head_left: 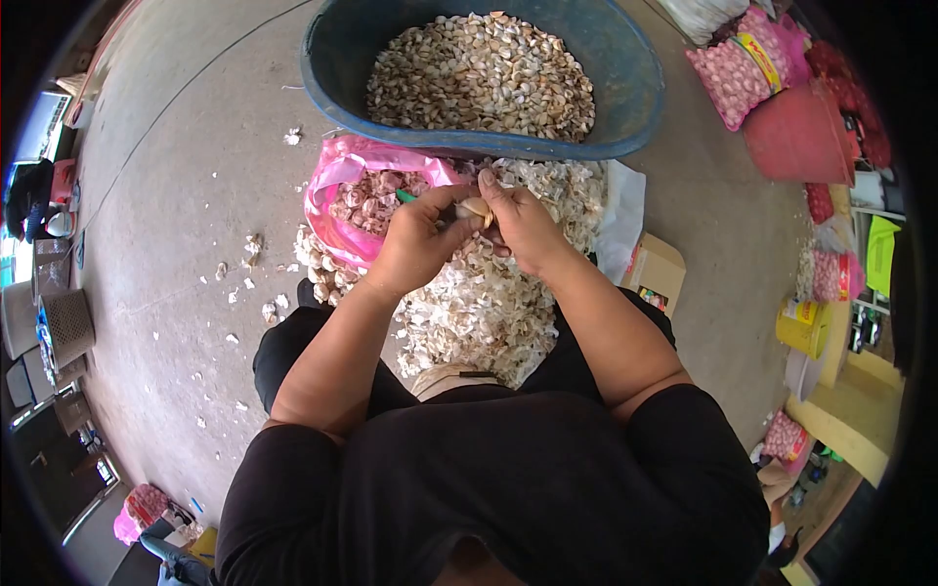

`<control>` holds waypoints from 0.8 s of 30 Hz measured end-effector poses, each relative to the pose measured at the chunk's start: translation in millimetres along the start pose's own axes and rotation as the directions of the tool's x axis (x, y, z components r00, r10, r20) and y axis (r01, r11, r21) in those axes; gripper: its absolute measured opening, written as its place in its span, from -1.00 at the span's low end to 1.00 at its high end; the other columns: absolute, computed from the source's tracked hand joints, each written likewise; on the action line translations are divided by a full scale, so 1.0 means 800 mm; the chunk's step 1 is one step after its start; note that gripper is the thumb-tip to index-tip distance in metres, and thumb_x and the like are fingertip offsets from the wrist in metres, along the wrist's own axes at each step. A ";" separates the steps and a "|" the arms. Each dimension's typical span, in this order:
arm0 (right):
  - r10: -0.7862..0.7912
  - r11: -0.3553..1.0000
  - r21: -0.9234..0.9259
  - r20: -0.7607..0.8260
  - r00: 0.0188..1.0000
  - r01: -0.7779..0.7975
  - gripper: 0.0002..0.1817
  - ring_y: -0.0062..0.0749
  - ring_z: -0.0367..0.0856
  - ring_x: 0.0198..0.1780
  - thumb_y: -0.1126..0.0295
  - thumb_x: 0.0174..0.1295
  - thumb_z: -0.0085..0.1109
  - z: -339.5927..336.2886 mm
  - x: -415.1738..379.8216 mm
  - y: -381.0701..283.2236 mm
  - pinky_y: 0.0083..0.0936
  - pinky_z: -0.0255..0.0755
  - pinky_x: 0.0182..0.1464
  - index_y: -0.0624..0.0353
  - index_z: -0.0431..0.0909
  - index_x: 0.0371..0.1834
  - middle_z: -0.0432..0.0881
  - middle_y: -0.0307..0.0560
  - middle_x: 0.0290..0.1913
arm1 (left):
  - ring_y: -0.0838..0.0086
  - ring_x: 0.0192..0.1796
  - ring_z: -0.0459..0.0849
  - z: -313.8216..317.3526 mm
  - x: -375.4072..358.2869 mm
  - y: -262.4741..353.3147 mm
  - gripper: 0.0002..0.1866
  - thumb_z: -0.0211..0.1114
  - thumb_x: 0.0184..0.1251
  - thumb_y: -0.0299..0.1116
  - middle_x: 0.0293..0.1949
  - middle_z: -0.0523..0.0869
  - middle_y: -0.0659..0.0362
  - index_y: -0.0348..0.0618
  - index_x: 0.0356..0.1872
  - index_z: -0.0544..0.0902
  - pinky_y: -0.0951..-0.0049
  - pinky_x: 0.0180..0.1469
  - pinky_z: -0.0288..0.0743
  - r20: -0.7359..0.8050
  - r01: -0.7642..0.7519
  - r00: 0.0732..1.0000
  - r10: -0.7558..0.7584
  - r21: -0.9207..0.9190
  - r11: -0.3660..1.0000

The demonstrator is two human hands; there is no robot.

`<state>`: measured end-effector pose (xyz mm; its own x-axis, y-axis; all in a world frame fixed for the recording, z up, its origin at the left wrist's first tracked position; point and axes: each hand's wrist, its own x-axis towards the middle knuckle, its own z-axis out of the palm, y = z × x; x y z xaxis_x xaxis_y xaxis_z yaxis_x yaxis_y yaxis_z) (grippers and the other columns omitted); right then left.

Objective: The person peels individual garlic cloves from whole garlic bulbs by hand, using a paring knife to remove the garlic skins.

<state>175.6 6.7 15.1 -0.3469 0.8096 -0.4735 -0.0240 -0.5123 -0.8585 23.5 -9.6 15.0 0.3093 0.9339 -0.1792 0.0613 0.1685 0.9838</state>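
Both hands meet over a pile of papery garlic skins (469,313). My left hand (425,234) is closed, its fingers and thumb pressed round a pale garlic piece (476,208); a bit of green shows beside its index finger. My right hand (523,225) grips the same garlic from the other side, thumb on top. Left of the hands lies an open pink bag (320,207) with garlic bulbs (366,207) inside. Just beyond the hands stands a large blue tub (625,122) holding many separated cloves (489,78).
A cardboard box (660,266) lies to the right of the skins. Farther right are a red bucket (799,132), a pink net bag of garlic (738,78) and a yellow bucket (803,327). Skin scraps and loose bulbs dot the floor at left.
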 end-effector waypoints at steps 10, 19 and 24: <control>-0.492 0.698 -0.591 0.014 0.871 0.404 -0.72 -0.02 0.45 -0.60 0.26 0.14 0.03 0.009 0.003 0.003 -0.34 0.29 -0.56 0.29 0.44 -0.51 0.45 0.13 -0.65 | 0.72 -0.54 0.35 0.013 -0.006 -0.001 -0.81 -0.07 0.32 -0.40 -0.50 0.45 0.32 -0.25 -0.16 0.43 0.71 -0.51 0.27 -0.108 0.018 0.993 -0.054 -0.303 0.953; -0.450 0.658 -0.560 0.243 0.859 0.503 -0.77 -0.08 0.44 -0.58 0.31 0.11 0.05 0.014 -0.012 0.007 -0.36 0.28 -0.51 0.27 0.43 -0.52 0.45 0.14 -0.61 | 0.75 -0.67 0.25 0.013 -0.001 -0.014 -0.76 -0.11 0.35 -0.25 -0.61 0.41 0.34 -0.16 -0.39 0.42 0.73 -0.65 0.15 -0.257 0.101 0.930 -0.261 -0.506 0.857; -0.296 0.571 -0.736 0.227 0.928 0.363 -0.83 -0.09 0.54 -0.42 0.35 0.05 0.09 -0.019 -0.012 -0.002 -0.30 0.37 -0.36 0.24 0.51 -0.39 0.53 0.13 -0.50 | 0.63 -0.66 0.35 -0.012 0.004 -0.044 -0.77 -0.06 0.30 -0.29 -0.62 0.46 0.26 -0.23 -0.39 0.48 0.63 -0.67 0.20 -0.085 0.352 0.913 -0.400 -0.332 0.875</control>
<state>192.8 4.3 18.0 -0.5278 0.8378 -0.1399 0.5507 0.2121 -0.8073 13.4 -9.5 -20.6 0.1773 0.8118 -0.5564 -0.1525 0.5812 0.7993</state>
